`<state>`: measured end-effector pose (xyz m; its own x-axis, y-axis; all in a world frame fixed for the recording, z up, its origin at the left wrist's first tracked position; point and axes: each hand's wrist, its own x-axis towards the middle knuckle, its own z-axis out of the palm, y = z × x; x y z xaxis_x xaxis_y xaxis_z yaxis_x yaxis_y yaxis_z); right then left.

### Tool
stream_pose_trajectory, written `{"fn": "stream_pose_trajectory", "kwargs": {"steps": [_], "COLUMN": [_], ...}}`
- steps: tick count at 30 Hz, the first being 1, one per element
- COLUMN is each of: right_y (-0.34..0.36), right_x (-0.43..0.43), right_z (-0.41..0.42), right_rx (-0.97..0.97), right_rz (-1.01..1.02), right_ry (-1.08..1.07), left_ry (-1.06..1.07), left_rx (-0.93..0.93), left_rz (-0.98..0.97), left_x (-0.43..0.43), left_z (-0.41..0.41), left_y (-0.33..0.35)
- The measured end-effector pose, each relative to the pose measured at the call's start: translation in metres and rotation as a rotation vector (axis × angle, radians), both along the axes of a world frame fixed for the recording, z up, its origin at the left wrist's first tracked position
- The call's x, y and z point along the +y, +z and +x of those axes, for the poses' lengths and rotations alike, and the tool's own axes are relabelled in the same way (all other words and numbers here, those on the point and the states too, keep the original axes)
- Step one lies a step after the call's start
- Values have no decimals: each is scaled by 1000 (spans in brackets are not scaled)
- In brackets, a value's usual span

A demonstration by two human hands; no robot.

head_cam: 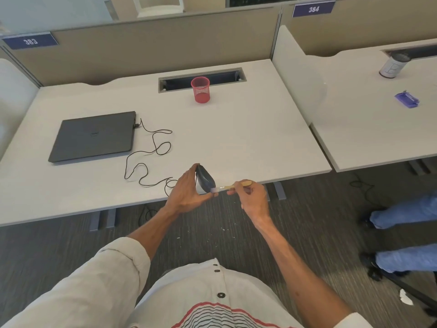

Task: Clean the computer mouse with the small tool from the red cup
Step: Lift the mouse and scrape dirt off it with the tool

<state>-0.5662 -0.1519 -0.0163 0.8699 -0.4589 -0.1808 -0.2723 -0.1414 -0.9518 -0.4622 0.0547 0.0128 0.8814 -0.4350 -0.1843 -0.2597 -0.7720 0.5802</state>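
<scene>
Brushing stage underway at lower centre of frame: left hand [186, 188] grips the wired mouse [204, 178] tilted above the desk [248, 138] edge, right hand [250, 195] pinches the small brush [228, 187], bristles touching the mouse, red mesh cup [200, 89] empty at upper centre; remaining cleaning indeterminable.

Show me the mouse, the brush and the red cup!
mouse [204, 178], head view, on its dark body.
brush [246, 183], head view, on its wooden handle.
red cup [201, 94], head view, on its mesh wall.
</scene>
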Motion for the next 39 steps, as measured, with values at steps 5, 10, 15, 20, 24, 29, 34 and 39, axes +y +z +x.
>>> {"fn": "stream_pose_trajectory", "kwargs": {"steps": [5, 10, 15, 20, 24, 29, 34, 39], "right_y": [-2, 4, -2, -2, 6, 10, 4, -2], "right_x": [-5, 1, 4, -2, 7, 21, 33, 43], "right_z": [-6, 0, 5, 2, 18, 36, 36, 36], "right_rx": [43, -157, -34, -36, -97, 71, 126, 108], "right_rz": [-232, -16, -273, -359, 93, 450, 582, 706], "right_ry": [-116, 0, 36, -208, -75, 23, 93, 80], "left_ry": [-5, -12, -16, -50, -82, -110, -101, -120], "left_rx": [15, 22, 3, -4, 0, 0, 42, 3], "left_rz": [-1, 9, 11, 33, 47, 6, -79, -61], "left_x": [1, -1, -2, 1, 0, -2, -2, 3], "left_z": [4, 4, 5, 7, 6, 4, 1, 3], "left_y": [2, 2, 4, 4, 3, 3, 1, 4]}}
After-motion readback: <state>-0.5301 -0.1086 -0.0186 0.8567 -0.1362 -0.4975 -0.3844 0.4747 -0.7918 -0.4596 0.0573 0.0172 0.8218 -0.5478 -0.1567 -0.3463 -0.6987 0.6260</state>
